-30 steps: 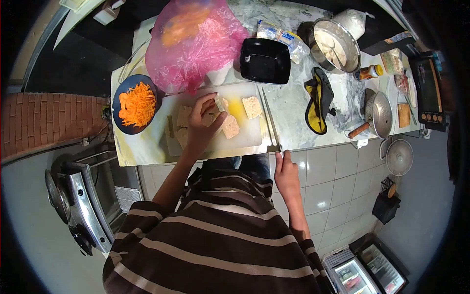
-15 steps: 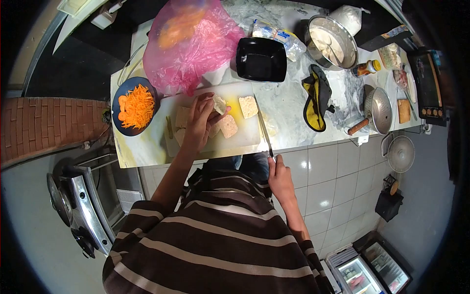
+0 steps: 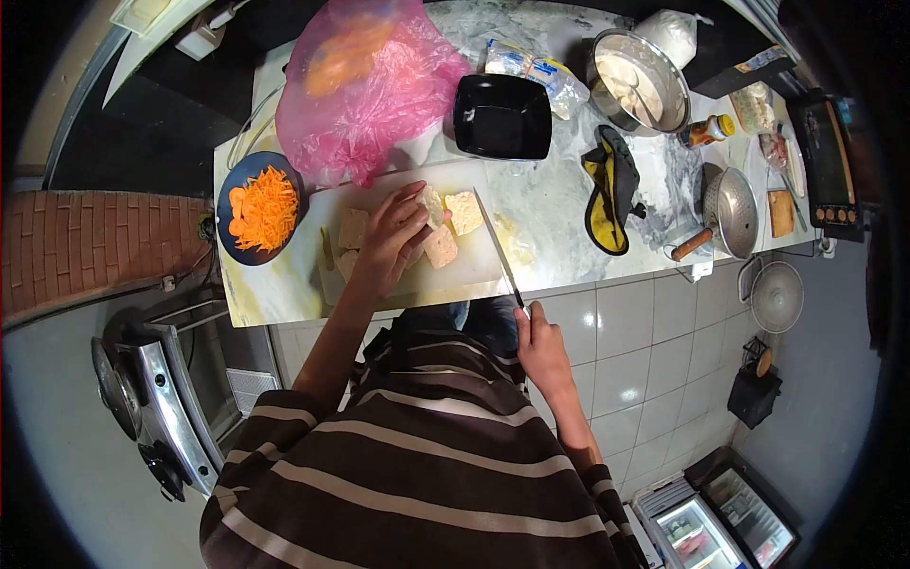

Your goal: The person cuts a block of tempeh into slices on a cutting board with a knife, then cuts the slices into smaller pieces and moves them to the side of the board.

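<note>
Gripping the knife (image 3: 498, 248) by its handle, the right hand (image 3: 542, 349) sits nearest the body at the counter edge, with the blade slanting ahead over the board (image 3: 474, 270). Ahead and to its left, the left hand (image 3: 387, 239) pinches a pale slice (image 3: 431, 205), fingertips near the blade's tip. A cut made with those fingers in its path may nick them, and a slice sliding on the board would invite the same. Beyond the left hand, the pink bag (image 3: 365, 81) sags onto the board's far edge and could snag the blade.
</note>
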Action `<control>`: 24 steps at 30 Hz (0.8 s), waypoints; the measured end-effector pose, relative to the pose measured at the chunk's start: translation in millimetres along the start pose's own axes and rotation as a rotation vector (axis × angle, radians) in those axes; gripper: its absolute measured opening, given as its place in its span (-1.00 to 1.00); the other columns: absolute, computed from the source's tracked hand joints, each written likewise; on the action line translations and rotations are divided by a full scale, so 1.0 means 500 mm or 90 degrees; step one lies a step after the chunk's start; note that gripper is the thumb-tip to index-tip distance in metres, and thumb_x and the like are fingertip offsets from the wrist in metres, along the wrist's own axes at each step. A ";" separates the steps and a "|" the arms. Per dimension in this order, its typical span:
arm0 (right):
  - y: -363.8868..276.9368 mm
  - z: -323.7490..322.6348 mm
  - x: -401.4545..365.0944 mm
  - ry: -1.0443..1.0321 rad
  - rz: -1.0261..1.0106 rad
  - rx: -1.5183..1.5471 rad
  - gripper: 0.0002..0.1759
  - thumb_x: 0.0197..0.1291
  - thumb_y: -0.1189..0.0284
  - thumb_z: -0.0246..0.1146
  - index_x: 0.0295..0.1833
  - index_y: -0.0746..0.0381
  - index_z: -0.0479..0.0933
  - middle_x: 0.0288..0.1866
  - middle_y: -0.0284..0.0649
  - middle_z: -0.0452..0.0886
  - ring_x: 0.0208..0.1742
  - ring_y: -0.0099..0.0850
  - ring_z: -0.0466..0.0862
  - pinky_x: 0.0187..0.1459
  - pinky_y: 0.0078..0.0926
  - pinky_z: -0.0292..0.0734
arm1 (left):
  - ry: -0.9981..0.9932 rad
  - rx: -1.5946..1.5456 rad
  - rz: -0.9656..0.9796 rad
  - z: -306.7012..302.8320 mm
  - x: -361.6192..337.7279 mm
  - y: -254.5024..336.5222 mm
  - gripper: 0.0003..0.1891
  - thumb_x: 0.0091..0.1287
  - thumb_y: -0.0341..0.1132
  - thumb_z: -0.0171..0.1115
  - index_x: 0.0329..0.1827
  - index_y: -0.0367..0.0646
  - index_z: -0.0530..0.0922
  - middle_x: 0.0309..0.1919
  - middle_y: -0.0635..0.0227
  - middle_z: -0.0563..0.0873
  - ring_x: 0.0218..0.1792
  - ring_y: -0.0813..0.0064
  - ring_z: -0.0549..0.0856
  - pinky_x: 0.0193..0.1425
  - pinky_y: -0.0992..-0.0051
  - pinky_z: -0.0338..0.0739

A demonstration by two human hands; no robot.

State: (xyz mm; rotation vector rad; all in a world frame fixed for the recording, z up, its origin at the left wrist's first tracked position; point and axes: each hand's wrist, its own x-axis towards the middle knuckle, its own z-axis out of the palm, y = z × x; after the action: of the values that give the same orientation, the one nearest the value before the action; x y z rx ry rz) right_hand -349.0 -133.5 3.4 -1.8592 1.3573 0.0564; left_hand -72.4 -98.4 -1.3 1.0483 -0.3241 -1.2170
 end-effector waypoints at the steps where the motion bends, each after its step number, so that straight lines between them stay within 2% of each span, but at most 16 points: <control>1: -0.003 0.000 -0.001 -0.001 0.000 0.000 -0.55 0.55 0.20 0.09 0.11 0.45 0.45 -0.46 0.36 0.57 -0.28 0.38 0.60 -0.30 0.20 0.42 | 0.001 0.000 0.000 0.001 -0.002 0.000 -0.56 0.53 -0.42 0.17 0.44 -0.17 0.38 0.17 0.32 0.58 0.25 0.46 0.65 0.24 0.56 0.56; 4: -0.016 0.000 0.000 -0.005 -0.022 -0.015 -0.57 0.55 0.22 0.10 0.11 0.45 0.45 -0.45 0.36 0.57 -0.29 0.39 0.59 -0.31 0.20 0.42 | -0.016 0.007 0.009 0.001 -0.003 -0.002 -0.54 0.46 -0.50 0.24 0.41 -0.19 0.42 0.15 0.32 0.59 0.25 0.46 0.65 0.23 0.59 0.57; 6: -0.017 -0.001 0.004 -0.018 -0.045 0.007 -0.56 0.54 0.22 0.10 0.12 0.46 0.45 -0.45 0.36 0.57 -0.30 0.39 0.59 -0.31 0.20 0.43 | -0.014 0.175 0.149 -0.004 0.006 -0.022 -0.50 0.40 -0.55 0.31 0.39 -0.18 0.44 0.14 0.32 0.59 0.22 0.46 0.67 0.24 0.59 0.57; 10: -0.009 -0.004 0.005 -0.009 -0.043 0.028 -0.55 0.55 0.21 0.09 0.13 0.48 0.46 -0.45 0.37 0.58 -0.29 0.38 0.60 -0.30 0.18 0.45 | 0.014 0.286 0.171 -0.008 0.016 -0.042 -0.44 0.30 -0.51 0.43 0.36 -0.16 0.46 0.13 0.28 0.59 0.15 0.46 0.69 0.27 0.53 0.58; 12: -0.007 0.001 0.006 0.020 -0.034 0.070 -0.58 0.54 0.20 0.08 0.10 0.42 0.47 -0.45 0.37 0.59 -0.29 0.39 0.61 -0.30 0.25 0.48 | 0.020 0.407 0.204 0.002 0.024 -0.048 -0.41 0.23 -0.45 0.50 0.32 -0.16 0.47 0.13 0.27 0.59 0.11 0.43 0.69 0.32 0.45 0.56; 16: -0.017 0.014 0.019 0.010 -0.029 0.077 -0.58 0.55 0.21 0.08 0.10 0.42 0.48 -0.45 0.37 0.59 -0.29 0.38 0.61 -0.30 0.24 0.47 | 0.031 0.460 0.238 0.030 0.034 -0.043 -0.42 0.18 -0.44 0.51 0.28 -0.16 0.48 0.14 0.23 0.60 0.17 0.37 0.65 0.38 0.37 0.51; 18: -0.019 0.019 0.025 -0.020 -0.061 0.077 -0.56 0.55 0.21 0.07 0.15 0.43 0.46 -0.45 0.37 0.59 -0.28 0.38 0.62 -0.29 0.21 0.48 | 0.058 0.709 0.323 0.041 0.032 -0.028 -0.43 0.17 -0.46 0.49 0.27 -0.15 0.48 0.17 0.21 0.59 0.23 0.34 0.60 0.37 0.34 0.50; 19: -0.016 0.019 0.028 -0.019 -0.061 0.078 -0.56 0.55 0.21 0.07 0.15 0.43 0.46 -0.45 0.37 0.59 -0.28 0.38 0.62 -0.29 0.21 0.48 | 0.056 0.710 0.323 0.038 0.035 -0.031 -0.43 0.17 -0.46 0.49 0.27 -0.15 0.48 0.17 0.21 0.59 0.23 0.34 0.60 0.37 0.34 0.50; 21: -0.009 0.014 0.035 -0.035 -0.044 0.099 -0.54 0.55 0.20 0.06 0.20 0.43 0.46 -0.45 0.36 0.60 -0.27 0.37 0.63 -0.28 0.20 0.49 | 0.001 0.666 0.326 0.025 0.051 -0.047 -0.40 0.22 -0.53 0.43 0.34 -0.17 0.42 0.26 0.29 0.54 0.20 0.51 0.57 0.28 0.49 0.49; 22: -0.012 0.008 0.035 -0.036 -0.042 0.099 -0.54 0.55 0.20 0.06 0.20 0.43 0.46 -0.45 0.36 0.60 -0.27 0.37 0.63 -0.28 0.20 0.49 | 0.000 0.666 0.324 0.017 0.060 -0.064 -0.40 0.22 -0.53 0.43 0.34 -0.17 0.42 0.26 0.29 0.54 0.20 0.51 0.57 0.28 0.49 0.49; 24: -0.018 -0.003 0.035 -0.049 -0.003 0.120 -0.53 0.56 0.20 0.06 0.21 0.43 0.46 -0.41 0.36 0.61 -0.23 0.37 0.63 -0.23 0.18 0.50 | -0.023 0.474 0.352 0.014 0.074 -0.086 -0.35 0.19 -0.44 0.48 0.34 -0.19 0.38 0.22 0.20 0.53 0.21 0.36 0.60 0.30 0.38 0.53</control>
State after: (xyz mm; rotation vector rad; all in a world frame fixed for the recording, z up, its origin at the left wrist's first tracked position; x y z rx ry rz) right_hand -334.9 -147.2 1.1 -1.6850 1.2616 -0.0028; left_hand -89.8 -132.9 -43.3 1.4347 -1.0741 -0.6056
